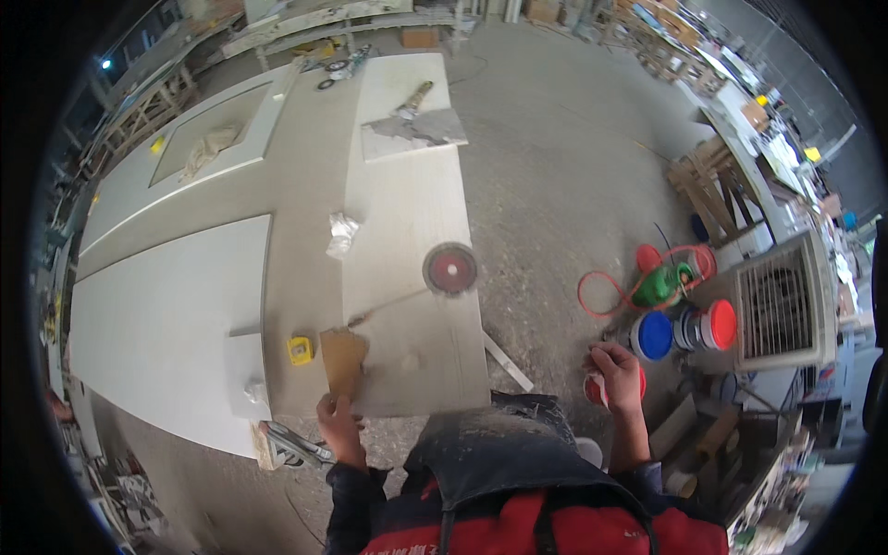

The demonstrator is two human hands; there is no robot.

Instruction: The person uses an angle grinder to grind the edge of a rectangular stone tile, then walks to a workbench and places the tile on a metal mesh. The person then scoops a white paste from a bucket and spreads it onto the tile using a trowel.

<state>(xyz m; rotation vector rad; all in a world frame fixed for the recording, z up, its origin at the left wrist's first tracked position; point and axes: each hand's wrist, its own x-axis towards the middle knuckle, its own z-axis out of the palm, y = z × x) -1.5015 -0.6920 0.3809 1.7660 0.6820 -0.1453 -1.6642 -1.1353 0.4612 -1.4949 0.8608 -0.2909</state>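
Observation:
At the near edge of the workbench [416, 384], my left hand [340, 427] pinches the lower edge of a brown, ragged-edged sheet [344, 359] that looks like sandpaper and lies over the bench top. My right hand [618, 375] is raised to the right of the bench, its fingers closed together. Something pale and thin shows under those fingers, too small to name. A yellow tape measure [300, 350] lies left of the brown sheet. Beyond it are a thin rod-like tool [359, 320] and a dark red disc [450, 270] with a pale centre.
White panels [176, 314] cover the bench's left side. Crumpled white plastic [342, 235] and a grey-smeared board [416, 134] with a tool on it lie farther off. On the right stand a blue-lidded bucket [653, 336], a green cylinder [659, 285] with red hose, and an air cooler [782, 305].

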